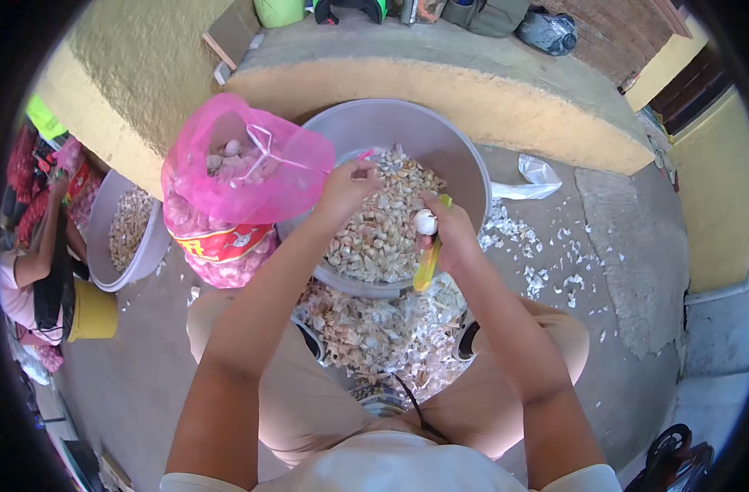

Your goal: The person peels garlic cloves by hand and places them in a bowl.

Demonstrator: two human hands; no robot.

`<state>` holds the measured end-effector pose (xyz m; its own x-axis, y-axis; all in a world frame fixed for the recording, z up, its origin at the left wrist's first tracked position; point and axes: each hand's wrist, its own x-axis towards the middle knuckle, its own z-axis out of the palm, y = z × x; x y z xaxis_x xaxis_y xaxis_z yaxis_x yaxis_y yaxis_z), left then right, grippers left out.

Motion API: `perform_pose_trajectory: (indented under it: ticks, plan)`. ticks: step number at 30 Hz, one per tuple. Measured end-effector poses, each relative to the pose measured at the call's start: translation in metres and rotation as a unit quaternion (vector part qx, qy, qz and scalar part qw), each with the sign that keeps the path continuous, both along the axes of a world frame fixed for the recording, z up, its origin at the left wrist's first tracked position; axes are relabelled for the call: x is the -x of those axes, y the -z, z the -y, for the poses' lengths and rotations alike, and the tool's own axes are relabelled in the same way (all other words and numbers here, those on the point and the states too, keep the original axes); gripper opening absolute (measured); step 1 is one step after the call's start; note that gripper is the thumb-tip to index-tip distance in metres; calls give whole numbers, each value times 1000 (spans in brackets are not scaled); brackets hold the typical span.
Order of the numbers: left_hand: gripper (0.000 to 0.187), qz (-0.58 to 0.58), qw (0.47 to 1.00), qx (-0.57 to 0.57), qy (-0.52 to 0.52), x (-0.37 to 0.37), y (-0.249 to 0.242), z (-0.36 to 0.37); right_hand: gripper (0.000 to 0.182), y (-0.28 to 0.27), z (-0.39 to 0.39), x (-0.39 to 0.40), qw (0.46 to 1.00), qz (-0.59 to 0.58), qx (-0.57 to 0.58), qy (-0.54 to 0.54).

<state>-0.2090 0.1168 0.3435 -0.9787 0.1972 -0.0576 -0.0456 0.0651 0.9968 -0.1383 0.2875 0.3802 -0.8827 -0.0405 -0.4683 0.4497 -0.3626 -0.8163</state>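
My right hand [452,234] is closed around a white garlic bulb [425,222] and a yellow-handled tool [426,269], whose working end I cannot make out. Over the left part of a large greyish-purple basin [465,156], my left hand [347,190] has its fingers curled in; what they hold, if anything, is hidden. Loose garlic cloves [370,246] fill much of the basin below both hands. Against the basin's left side stands a pink mesh sack [227,266] of garlic bulbs, its top open and a white string hanging over it.
Garlic skins [374,328] are heaped between my feet and scattered across the floor to the right. Beside the basin lies a clear plastic bag [538,179]. A raised concrete ledge [440,78] runs behind. At left, another person [34,271] sits by a second basin [104,209] and a yellow bucket [94,312].
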Motion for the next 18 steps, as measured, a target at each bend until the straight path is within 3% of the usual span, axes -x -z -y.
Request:
perform_pose_trajectory:
  ticks: [2,4,6,7,10,14,17,18]
  plan:
    - [37,-92,981,169,14,-3,6,-4,22,-4,-7,3,1000,-9,12,10]
    - [41,-121,967,223,33,-10,5,-10,23,-8,-10,4,1000,-16,17,16]
    - [44,-91,981,164,56,-17,1,-22,22,-11,-8,3,998,-48,-16,28]
    - [50,36,991,83,99,-31,-21,-27,22,-12,-7,1,997,-65,-32,35]
    - [55,104,978,41,177,-55,-48,-36,24,-10,-5,-6,986,-148,-71,-25]
    - [45,71,979,-25,188,-50,-44,-30,31,-16,-5,-11,975,-205,-68,-48]
    - [41,58,982,-1,182,-52,-53,-25,33,-20,-5,-13,979,-196,-54,-29]
    - [37,29,987,-13,155,-55,-55,-25,32,-21,-4,-13,975,-187,-115,-21]
